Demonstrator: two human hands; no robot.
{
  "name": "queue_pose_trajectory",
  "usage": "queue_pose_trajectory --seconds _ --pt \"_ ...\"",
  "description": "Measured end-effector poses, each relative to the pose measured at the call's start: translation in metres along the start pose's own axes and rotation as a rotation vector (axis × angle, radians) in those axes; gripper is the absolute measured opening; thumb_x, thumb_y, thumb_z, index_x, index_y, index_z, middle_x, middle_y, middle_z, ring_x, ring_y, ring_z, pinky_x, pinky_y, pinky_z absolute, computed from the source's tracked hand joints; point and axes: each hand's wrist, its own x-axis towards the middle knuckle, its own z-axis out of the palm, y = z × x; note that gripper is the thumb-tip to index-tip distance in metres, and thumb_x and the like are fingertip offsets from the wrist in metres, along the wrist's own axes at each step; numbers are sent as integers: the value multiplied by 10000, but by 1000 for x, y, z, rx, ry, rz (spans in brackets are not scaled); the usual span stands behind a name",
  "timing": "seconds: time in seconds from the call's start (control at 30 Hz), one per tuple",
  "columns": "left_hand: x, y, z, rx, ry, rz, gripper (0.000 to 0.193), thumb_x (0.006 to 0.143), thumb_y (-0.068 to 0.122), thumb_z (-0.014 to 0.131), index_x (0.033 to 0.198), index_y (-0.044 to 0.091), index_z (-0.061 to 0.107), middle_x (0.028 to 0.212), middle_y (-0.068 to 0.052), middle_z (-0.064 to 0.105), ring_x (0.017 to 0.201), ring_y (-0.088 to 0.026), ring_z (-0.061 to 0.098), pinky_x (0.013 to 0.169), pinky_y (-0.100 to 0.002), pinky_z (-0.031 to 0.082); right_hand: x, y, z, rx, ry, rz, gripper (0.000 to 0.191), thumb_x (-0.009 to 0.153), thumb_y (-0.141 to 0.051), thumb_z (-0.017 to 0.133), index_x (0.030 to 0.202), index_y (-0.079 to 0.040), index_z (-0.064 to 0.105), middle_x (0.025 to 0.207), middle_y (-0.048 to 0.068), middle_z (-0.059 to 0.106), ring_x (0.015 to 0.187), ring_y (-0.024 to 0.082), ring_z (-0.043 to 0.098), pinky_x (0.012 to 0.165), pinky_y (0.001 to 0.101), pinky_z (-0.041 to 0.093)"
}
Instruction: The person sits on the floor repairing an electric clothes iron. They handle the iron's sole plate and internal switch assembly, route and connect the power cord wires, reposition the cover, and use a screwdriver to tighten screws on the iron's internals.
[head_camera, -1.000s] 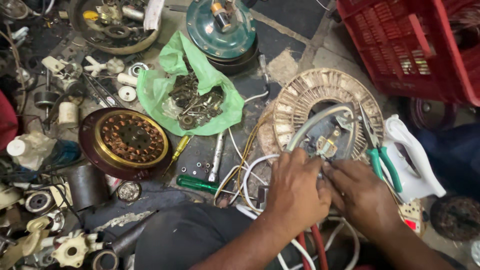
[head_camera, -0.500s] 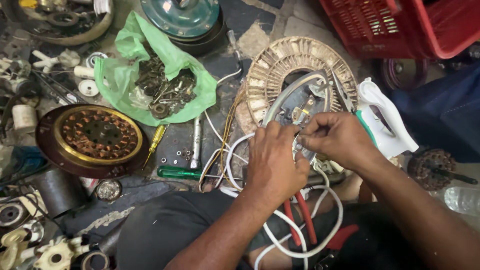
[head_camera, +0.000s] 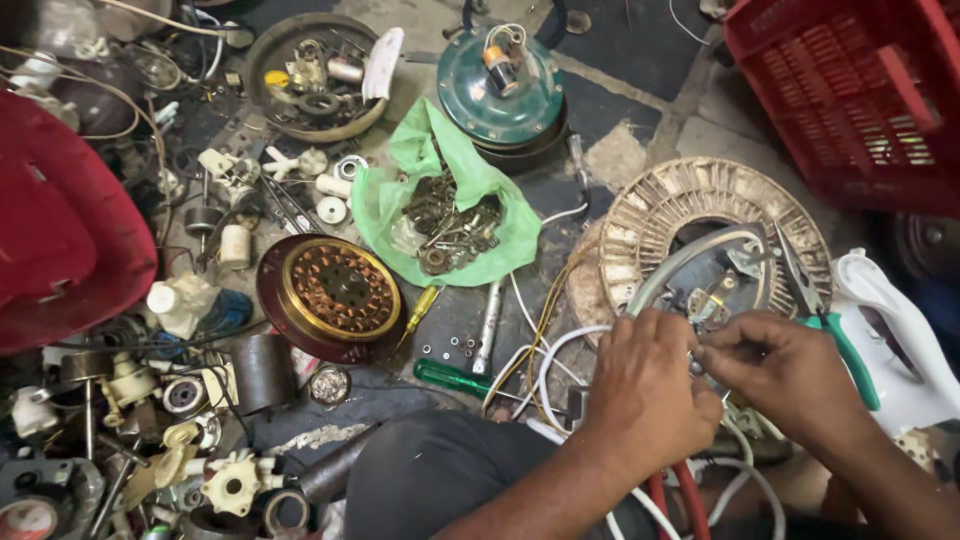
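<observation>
My left hand (head_camera: 650, 395) and my right hand (head_camera: 785, 375) meet fingertip to fingertip over the middle of a round beige stator ring (head_camera: 665, 205) lying on the floor. Both pinch a small part or wire end where white wires (head_camera: 560, 350) run in; the pinched piece itself is hidden by the fingers. A grey cable (head_camera: 680, 265) curves over the ring's opening. Green-handled pliers (head_camera: 845, 345) lie on the ring's right side, just past my right hand. Red wires (head_camera: 678, 500) hang below my left wrist.
A green bag of metal bits (head_camera: 450, 215), a copper-wound rotor in a maroon dish (head_camera: 335, 290), a teal motor housing (head_camera: 500, 85), green screwdriver (head_camera: 450, 378), yellow tester (head_camera: 415, 310), a white casing (head_camera: 900, 340), a red crate (head_camera: 860, 90) and many small parts at left.
The view shifted, so the scene sits lower and further right in the picture. Both hands stay together at the ring's centre, fingers reworking their pinch on the wires.
</observation>
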Motion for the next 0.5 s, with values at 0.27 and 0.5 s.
queue_pose_trajectory --seconds 0.27,0.5 --pt "1 -4 2 -61 55 54 299 795 169 618 1013 -12 523 1031 -241 597 1003 -424 575 950 -555 438 -1 -5 -2 -22 1 62 187 821 -185 847 846 -7 795 790 67 736 686 121 668 651 298 553" --pt "5 -3 1 -85 105 68 191 850 133 578 972 -4 525 966 -239 607 948 -438 584 895 -543 455 -3 -9 3 -71 150 -243 194 767 -162 825 887 -20 769 825 63 754 707 126 696 644 275 556"
